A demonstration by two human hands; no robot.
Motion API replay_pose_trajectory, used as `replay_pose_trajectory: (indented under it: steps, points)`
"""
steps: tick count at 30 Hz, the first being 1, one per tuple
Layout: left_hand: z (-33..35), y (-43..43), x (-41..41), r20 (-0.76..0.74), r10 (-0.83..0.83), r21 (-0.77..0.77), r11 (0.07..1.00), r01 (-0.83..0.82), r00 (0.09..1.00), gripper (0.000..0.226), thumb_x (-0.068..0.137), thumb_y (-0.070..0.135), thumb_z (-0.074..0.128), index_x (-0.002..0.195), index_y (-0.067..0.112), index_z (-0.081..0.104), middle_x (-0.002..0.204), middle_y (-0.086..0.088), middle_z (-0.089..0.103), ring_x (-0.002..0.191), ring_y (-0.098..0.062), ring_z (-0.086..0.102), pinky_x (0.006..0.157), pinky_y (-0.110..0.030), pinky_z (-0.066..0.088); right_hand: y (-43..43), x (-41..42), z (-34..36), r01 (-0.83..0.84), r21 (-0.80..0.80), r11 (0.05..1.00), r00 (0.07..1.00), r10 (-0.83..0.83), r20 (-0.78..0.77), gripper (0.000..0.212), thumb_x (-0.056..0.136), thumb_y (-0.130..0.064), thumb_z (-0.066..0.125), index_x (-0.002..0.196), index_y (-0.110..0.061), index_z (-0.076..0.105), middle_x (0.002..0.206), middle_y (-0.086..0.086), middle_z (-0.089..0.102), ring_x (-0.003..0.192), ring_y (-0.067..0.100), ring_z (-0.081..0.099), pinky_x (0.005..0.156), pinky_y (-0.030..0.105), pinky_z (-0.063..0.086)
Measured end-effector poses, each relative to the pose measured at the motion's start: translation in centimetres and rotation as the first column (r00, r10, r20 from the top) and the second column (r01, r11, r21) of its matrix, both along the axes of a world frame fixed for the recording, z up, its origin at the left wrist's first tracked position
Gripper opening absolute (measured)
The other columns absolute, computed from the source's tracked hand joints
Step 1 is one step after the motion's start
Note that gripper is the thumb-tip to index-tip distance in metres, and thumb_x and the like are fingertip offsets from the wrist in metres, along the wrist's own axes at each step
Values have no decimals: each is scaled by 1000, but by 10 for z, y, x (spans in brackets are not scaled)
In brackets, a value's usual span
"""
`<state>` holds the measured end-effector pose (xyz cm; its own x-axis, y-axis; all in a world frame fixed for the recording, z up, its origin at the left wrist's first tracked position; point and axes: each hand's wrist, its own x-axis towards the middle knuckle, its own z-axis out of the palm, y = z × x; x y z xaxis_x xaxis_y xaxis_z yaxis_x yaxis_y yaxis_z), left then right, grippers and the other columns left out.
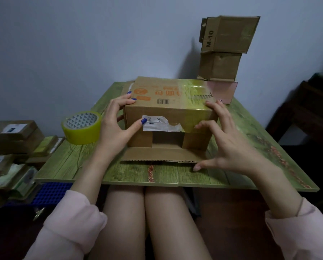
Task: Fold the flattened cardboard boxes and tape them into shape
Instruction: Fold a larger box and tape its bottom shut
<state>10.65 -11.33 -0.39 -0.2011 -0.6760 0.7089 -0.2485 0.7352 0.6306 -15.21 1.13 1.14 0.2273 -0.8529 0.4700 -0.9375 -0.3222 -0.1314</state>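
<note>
Cardboard box (168,94) is sitting at centre frame on the green wood-print counter (157,175), already raised into a block, with its long side running left to right. Material is brown corrugated board. The top face is carrying orange print and a barcode. Glossy yellow-green tape is covering the right part of the top and wrapping down onto the near face.

The near side is standing only partly closed:
- The upper flap is hanging down and bearing a torn white label (160,122).
- Two side flaps are folding inward beneath it, leaving a dark gap between them.
- The bottom flap (160,154) is lying flat on the counter, pointing toward the bottom of the frame, with its fluted edge showing.

Left hand (115,126) is gripping the box's near left corner. Its fingers (123,99) are curving over the top, and the thumb is pressing on the left end of the label.

Right hand (232,145) is spreading wide at the near right corner. One fingertip is resting on the top edge, and the other bent fingertips are touching the near face. The thumb is reaching down to the counter just beside the bottom flap's right corner. This hand is closing round nothing.

Tape roll (82,128), yellow-green with a triangle-patterned core, is lying at the counter's left edge, just left of the left hand and apart from the box.

At upper right, a carton marked "M-10" (230,33) is sitting on a second carton (218,66), which is sitting on a pink box (224,91). At lower left, below counter level, piles of flattened cartons (12,139) are lying.
</note>
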Motion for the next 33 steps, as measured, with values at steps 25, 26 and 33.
replay_pose_trajectory:
  steps: [25,26,33]
  points:
    - [-5,-4,10,64,-138,68,989,134,988,66,73,16,79,125,35,42,144,16,35,135,-12,35,101,-36,45,-24,13,-23,75,-325,943,852,109,512,52,71,-23,80,111,-18,47,138,-4,44,136,21,36,97,57,43]
    - [-5,-4,10,61,-132,64,990,128,989,67,73,15,78,125,36,42,144,16,34,135,-12,35,101,-35,45,-23,15,-22,76,-315,946,853,102,512,67,71,-20,81,125,-18,42,142,-2,41,136,21,36,99,56,43]
    - [-11,5,2,-60,-126,152,979,133,990,76,75,21,74,137,35,32,147,12,33,134,-4,36,102,-20,41,-27,16,-31,83,-1,997,624,-51,780,108,71,-36,75,153,-22,6,148,-8,40,132,4,42,110,40,38]
